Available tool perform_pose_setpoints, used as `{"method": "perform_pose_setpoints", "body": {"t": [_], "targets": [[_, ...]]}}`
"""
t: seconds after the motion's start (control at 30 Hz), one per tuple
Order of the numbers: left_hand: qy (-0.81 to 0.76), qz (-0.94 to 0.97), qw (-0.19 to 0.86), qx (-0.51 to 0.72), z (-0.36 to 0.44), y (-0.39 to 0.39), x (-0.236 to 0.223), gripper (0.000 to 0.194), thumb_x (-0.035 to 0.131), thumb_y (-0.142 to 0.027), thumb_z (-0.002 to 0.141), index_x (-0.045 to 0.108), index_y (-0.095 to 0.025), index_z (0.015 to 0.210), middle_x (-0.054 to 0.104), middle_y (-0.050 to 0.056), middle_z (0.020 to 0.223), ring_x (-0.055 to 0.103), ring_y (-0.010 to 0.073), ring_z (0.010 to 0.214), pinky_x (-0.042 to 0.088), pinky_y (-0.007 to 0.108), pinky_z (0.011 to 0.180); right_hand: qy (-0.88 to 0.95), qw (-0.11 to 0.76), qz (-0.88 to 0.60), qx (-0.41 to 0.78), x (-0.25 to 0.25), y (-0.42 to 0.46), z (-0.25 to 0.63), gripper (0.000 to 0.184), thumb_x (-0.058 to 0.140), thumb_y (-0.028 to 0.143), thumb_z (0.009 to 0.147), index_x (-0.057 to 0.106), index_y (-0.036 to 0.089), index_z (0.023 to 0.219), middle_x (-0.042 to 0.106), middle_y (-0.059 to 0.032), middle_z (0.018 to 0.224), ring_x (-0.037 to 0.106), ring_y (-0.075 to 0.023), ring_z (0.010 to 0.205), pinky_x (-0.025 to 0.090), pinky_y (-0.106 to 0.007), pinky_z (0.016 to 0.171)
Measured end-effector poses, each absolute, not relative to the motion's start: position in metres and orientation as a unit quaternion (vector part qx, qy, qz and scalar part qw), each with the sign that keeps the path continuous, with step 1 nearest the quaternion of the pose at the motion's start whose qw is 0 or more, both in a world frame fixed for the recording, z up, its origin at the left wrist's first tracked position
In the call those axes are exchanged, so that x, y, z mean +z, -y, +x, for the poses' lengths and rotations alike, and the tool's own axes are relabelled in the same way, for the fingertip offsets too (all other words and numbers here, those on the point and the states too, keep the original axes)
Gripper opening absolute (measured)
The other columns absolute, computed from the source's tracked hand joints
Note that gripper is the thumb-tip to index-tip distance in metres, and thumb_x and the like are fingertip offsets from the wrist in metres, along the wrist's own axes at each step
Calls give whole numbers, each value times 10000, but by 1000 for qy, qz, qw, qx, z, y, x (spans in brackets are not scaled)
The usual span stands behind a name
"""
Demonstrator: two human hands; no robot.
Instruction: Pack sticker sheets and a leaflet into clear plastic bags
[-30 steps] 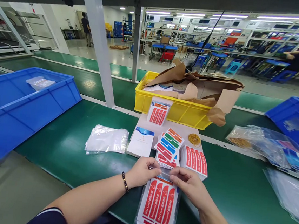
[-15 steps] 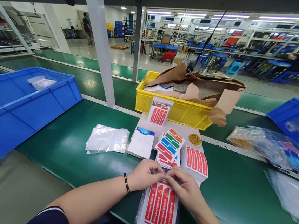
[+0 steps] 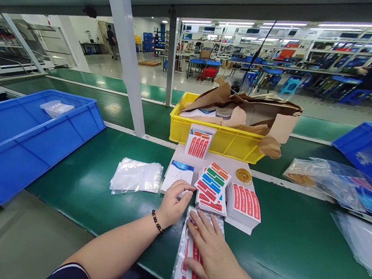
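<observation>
1 bagged label pile (image 3: 183, 250), long axis toward yellow bin (image 3: 231, 143)

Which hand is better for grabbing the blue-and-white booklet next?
Probably the person's left hand: its fingers are right by the blue-and-white booklet, and it shows no load. The right hand is farther away, spread over the bagged sticker sheets.

the green bench (image 3: 80, 173) bears clear bags (image 3: 138, 176), a pale board (image 3: 225, 159), bagged red labels (image 3: 179, 264)
</observation>
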State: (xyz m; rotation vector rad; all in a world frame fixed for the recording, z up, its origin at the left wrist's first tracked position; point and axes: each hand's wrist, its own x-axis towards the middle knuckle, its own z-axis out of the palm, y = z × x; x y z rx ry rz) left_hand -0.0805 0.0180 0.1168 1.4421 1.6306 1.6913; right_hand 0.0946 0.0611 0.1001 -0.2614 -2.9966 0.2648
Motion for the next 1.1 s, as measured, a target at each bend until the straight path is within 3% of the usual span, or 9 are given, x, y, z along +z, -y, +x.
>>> {"method": "perform_pose_setpoints", "body": {"t": [0.1, 0.4, 0.53, 0.67, 0.77, 0.87, 0.97, 1.1], "targets": [[-579, 515, 191, 603, -80, -18, 116, 235, 394, -288, 831, 583, -158, 887, 557, 70, 882, 508, 160, 866, 416, 314, 804, 987, 20, -133, 85, 81, -49, 93, 798, 399, 616, 725, 200, 160, 1349, 223, -167, 1386, 176, -366, 1252, 138, -602, 952], [-557, 536, 117, 623, -83, -6, 135, 204, 394, -246, 826, 564, -162, 901, 565, 75, 904, 508, 167, 892, 389, 321, 828, 974, 28, -215, 58, 67, -36, 81, 777, 326, 623, 752, 189, 147, 1351, 159, -171, 1401, 117, -362, 1266, 71, -591, 966], [-633, 543, 65, 548, -118, 9, 157, 215, 355, -266, 834, 535, -170, 904, 574, 69, 905, 514, 163, 882, 385, 292, 803, 974, 35, -212, 66, 67, -37, 81, 762, 346, 615, 749, 227, 151, 1342, 188, -163, 1397, 147, -354, 1263, 107, -592, 965], [-834, 475, 87, 268, -177, 21, 155, 310, 241, -320, 852, 519, -181, 857, 591, 46, 819, 531, 144, 768, 381, 247, 682, 971, 92, -199, 90, 80, -45, 80, 605, 406, 527, 772, 408, 156, 1250, 337, -157, 1339, 293, -321, 1217, 264, -529, 948], [-872, 439, 118, 183, -211, 30, 138, 247, 447, -378, 745, 541, -154, 695, 597, 68, 702, 536, 179, 674, 357, 255, 593, 958, 185, -177, 126, 101, -58, 76, 357, 442, 379, 801, 547, 169, 1069, 498, -139, 1198, 456, -262, 1092, 387, -432, 887], [-877, 434, 153, 137, -226, 35, 122, 166, 566, -312, 635, 527, -155, 597, 587, 50, 627, 528, 167, 609, 330, 233, 541, 936, 265, -155, 172, 118, -72, 70, 214, 467, 276, 797, 576, 178, 954, 601, -110, 1002, 543, -223, 951, 440, -380, 817], [-875, 441, 159, 123, -228, 36, 119, 115, 502, -231, 667, 522, -158, 580, 589, 43, 640, 519, 152, 607, 312, 222, 526, 907, 321, -155, 224, 122, -82, 68, 153, 477, 238, 791, 584, 197, 892, 623, -79, 896, 565, -215, 882, 450, -373, 788], [-859, 470, 139, 144, -212, 35, 133, 193, 413, -239, 739, 527, -161, 605, 591, 42, 663, 515, 147, 620, 312, 225, 535, 869, 336, -172, 320, 115, -87, 73, 149, 457, 238, 808, 601, 212, 837, 626, -65, 848, 574, -210, 846, 457, -361, 771]]}}
